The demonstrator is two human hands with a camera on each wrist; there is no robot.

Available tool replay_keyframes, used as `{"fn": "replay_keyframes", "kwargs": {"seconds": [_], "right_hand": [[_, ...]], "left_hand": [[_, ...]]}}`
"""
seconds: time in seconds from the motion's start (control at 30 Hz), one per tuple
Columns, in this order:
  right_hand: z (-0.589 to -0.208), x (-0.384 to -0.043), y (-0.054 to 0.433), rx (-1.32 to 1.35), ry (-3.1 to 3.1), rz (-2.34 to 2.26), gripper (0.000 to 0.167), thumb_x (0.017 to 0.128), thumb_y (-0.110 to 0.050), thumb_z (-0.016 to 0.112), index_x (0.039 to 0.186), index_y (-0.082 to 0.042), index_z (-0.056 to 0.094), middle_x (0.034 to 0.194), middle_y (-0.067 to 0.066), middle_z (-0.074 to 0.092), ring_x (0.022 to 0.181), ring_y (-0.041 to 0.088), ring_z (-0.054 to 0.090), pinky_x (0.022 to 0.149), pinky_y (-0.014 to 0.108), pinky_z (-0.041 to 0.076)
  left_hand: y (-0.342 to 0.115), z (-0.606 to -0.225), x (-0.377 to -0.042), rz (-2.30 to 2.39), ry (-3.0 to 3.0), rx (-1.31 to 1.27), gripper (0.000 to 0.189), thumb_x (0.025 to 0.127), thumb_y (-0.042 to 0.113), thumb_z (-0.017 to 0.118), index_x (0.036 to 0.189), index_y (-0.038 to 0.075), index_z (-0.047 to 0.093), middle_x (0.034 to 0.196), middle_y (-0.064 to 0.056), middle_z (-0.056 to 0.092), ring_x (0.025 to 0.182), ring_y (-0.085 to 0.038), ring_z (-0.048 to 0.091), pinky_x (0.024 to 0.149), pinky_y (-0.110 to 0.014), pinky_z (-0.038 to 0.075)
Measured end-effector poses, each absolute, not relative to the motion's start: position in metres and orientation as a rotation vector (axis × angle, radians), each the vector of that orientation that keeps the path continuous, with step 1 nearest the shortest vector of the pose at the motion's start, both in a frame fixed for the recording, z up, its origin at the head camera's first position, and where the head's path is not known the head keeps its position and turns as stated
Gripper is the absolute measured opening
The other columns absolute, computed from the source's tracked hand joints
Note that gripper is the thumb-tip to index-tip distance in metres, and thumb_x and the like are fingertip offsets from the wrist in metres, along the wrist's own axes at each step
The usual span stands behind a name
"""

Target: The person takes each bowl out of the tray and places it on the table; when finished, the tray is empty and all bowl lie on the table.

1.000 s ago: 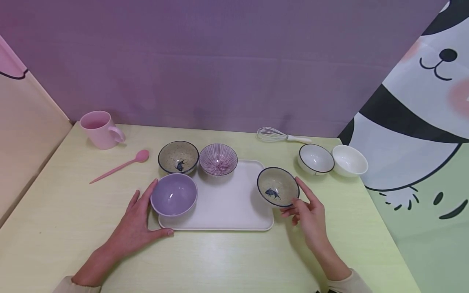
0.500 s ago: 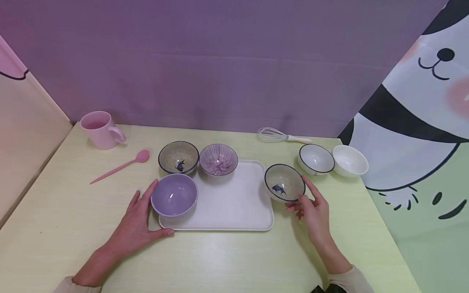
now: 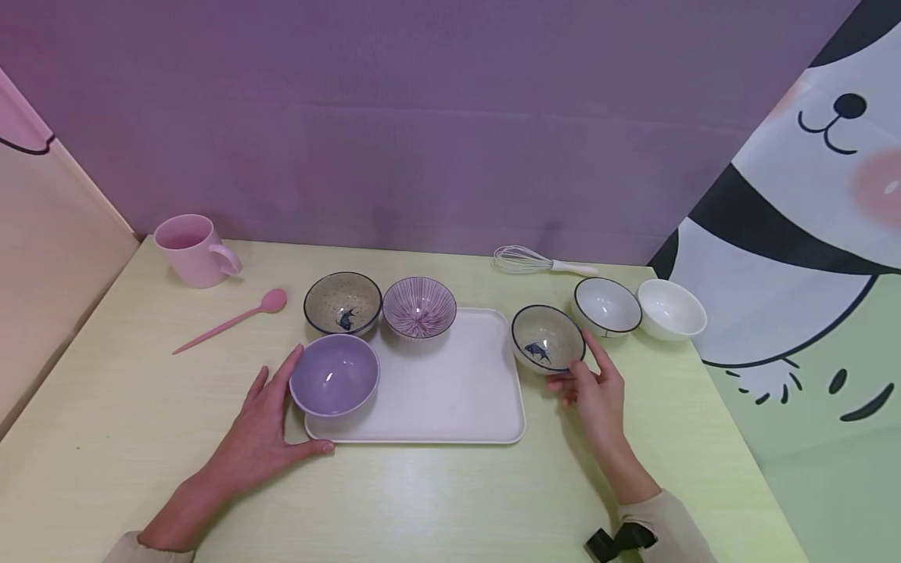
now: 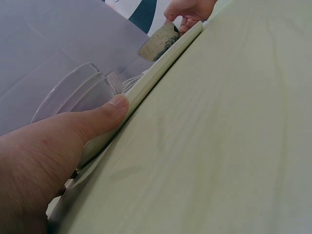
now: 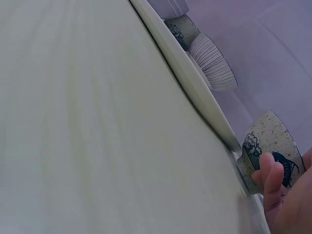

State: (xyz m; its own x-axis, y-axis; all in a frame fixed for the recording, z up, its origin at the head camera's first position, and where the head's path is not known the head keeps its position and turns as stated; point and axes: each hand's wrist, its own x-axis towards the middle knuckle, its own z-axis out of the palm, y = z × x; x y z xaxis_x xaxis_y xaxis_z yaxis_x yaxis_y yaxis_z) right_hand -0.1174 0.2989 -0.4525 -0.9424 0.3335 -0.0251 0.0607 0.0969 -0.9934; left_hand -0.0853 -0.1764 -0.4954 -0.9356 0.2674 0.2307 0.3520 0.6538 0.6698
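Note:
My right hand (image 3: 591,399) grips a speckled beige bowl (image 3: 545,332) with a dark rim and a blue fish inside. It sits beside the tray's right end; in the right wrist view the bowl's base (image 5: 246,178) is at or very near the tabletop. My left hand (image 3: 263,422) is spread at the front left corner of the white tray (image 3: 450,399). Its thumb (image 4: 107,117) lies along the tray's edge, and its fingers lie beside a plain purple bowl (image 3: 334,375). Another fish bowl (image 3: 341,301) and a purple-striped bowl (image 3: 419,306) stand behind that one.
A dark-rimmed white bowl (image 3: 608,305) and a plain white bowl (image 3: 672,310) stand side by side at the right. A whisk (image 3: 542,261) lies near the back edge. Left of the tray are a pink mug (image 3: 190,250) and a pink spoon (image 3: 235,319).
The right hand has carried the fish bowl rightward off the tray, then a little back toward the dark-rimmed white bowl. The left hand and the other things have stayed put.

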Motion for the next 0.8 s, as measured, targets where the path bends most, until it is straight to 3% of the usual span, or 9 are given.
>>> {"fn": "replay_keyframes", "kwargs": {"seconds": [0.3,0.8], "right_hand": [[-0.456,-0.13,0.295,-0.4,-2.103,1.955,0.066,0.11,-0.003,0.046,0.173,-0.023,0.041,0.068,-0.002,0.077,0.06,0.008,0.075,0.047,0.019,0.052],[-0.457,-0.148,0.288,-0.36,-2.043,1.964,0.064,0.111,-0.002,0.046,0.17,-0.027,0.048,0.07,-0.003,0.078,0.06,0.008,0.075,0.048,0.019,0.055]], "left_hand": [[-0.176,-0.493,-0.085,-1.177,-2.782,-0.493,0.146,0.071,0.048,0.105,0.179,0.014,0.013,0.176,-0.027,0.035,0.163,-0.054,0.027,0.14,-0.058,0.007],[-0.177,-0.495,-0.086,-1.171,-2.771,-0.499,0.146,0.07,0.048,0.106,0.179,0.013,0.014,0.175,-0.027,0.036,0.162,-0.054,0.029,0.141,-0.056,0.007]]}}
